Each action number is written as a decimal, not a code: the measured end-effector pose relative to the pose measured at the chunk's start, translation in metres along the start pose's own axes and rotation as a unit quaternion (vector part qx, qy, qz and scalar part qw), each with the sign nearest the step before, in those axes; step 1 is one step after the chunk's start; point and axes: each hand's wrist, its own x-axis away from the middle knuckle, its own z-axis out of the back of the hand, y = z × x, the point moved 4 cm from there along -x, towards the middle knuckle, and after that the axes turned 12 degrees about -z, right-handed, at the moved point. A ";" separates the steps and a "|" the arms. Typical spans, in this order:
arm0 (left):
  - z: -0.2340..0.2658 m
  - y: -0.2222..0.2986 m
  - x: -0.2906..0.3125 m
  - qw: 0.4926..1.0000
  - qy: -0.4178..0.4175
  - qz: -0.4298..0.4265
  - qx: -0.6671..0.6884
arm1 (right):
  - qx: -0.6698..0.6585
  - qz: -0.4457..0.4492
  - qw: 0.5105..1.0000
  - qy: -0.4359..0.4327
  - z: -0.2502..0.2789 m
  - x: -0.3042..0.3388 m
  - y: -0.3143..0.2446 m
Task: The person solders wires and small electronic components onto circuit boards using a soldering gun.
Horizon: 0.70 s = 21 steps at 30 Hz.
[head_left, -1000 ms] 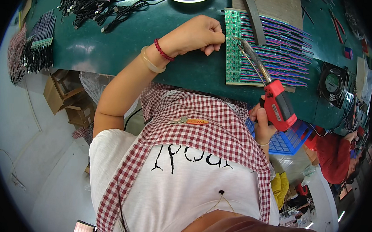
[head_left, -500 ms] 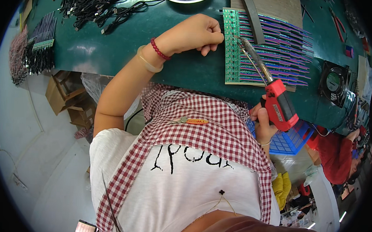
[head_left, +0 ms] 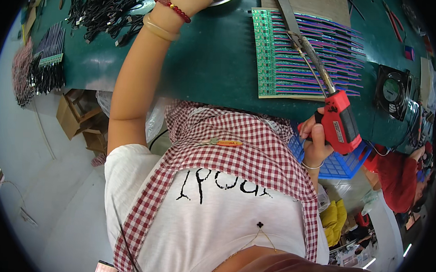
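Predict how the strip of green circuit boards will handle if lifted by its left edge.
The circuit boards look thin and flat, so probably light and fairly stiff, though perhaps easily snapped. The wires on their right look slender and would likely droop. The grey bar lies over some wires, so may pin them.

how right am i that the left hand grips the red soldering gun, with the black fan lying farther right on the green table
The hand is wrong: in the head view, the right hand grips the red soldering gun. The black fan does lie farther right on the green table.
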 end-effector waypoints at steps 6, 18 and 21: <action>-0.009 -0.007 0.002 0.999 0.017 -0.023 0.025 | -0.013 -0.004 1.000 0.003 0.002 0.000 0.001; 0.016 0.012 0.018 0.980 0.163 -0.009 0.112 | 0.005 -0.063 0.998 -0.005 -0.005 0.002 0.006; 0.021 0.023 0.027 0.970 0.226 -0.043 0.082 | 0.004 -0.073 0.997 -0.009 -0.003 0.002 0.009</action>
